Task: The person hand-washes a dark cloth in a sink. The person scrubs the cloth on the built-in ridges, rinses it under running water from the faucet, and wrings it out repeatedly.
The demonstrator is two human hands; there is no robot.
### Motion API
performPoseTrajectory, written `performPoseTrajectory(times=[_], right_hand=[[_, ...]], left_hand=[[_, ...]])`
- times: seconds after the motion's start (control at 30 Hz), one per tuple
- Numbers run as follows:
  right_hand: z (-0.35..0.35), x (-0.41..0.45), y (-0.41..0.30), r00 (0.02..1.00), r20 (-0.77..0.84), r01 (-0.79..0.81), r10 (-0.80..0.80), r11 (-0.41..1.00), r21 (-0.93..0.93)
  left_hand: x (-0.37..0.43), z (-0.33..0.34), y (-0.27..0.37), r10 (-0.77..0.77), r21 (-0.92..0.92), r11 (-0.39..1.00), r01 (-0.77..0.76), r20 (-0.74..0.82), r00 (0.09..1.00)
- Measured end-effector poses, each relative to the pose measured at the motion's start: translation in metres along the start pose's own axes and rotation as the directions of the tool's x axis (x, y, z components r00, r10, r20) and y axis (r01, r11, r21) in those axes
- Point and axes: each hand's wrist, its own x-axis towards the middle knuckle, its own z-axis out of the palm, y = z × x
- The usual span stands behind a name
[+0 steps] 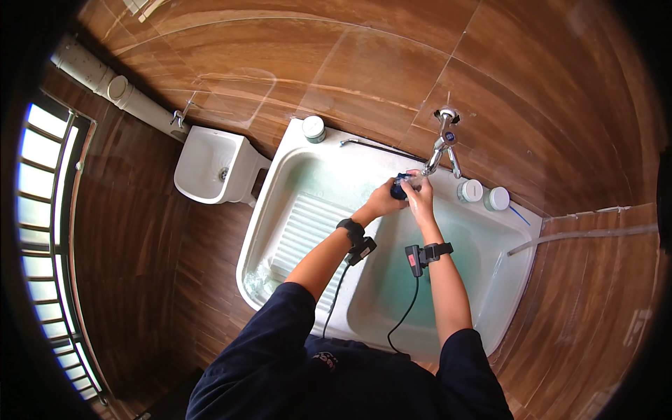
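Note:
Both hands meet just below the spout of a chrome wall tap (pixel 438 149), over the divide of a white laundry sink (pixel 362 283). My left hand (pixel 386 199) is closed around a small dark blue object (pixel 400 187), perhaps wet cloth; its exact kind is unclear. From the right, my right hand (pixel 418 194) touches the same object with bent fingers, and something clear or wet shows between the fingers. Whether this hand grips it is hard to tell. Below lies the basin with greenish water (pixel 407 278); the ribbed washboard (pixel 310 236) is to the left.
Lidded jars stand on the sink's back ledge, one at the left (pixel 314 129), two at the right (pixel 469 190). A hose (pixel 572 233) reaches over the right rim. Further left are a small white basin (pixel 207 165) and a barred window (pixel 44 220). Cables hang from both wrist straps.

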Motion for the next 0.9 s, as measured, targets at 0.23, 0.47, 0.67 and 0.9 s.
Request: performPoseTrajectory(times=[0.23,0.47,0.67,0.9], right_hand=[[-0.015,-0.017,-0.020,0.968,-0.053,-0.190,0.245,0.856,0.481],[-0.017,-0.025,-0.011,0.989,0.014,-0.148,0.148,0.969,0.198],[-0.010,-0.022,-0.003,0.943,0.006,-0.233,0.332,0.649,0.724],[-0.013,-0.025,0.004,0.972,0.032,-0.147,0.233,0.498,0.854]], left_hand=[[-0.012,-0.004,0.030,-0.076,-0.591,0.794,0.144,0.139,0.987],[-0.012,0.003,0.026,-0.328,-0.752,0.550,0.363,0.205,0.922],[-0.017,-0.010,-0.003,-0.211,-0.949,0.239,0.207,0.157,0.965],[-0.024,-0.021,0.009,-0.211,-0.994,0.037,0.103,0.093,0.973]])
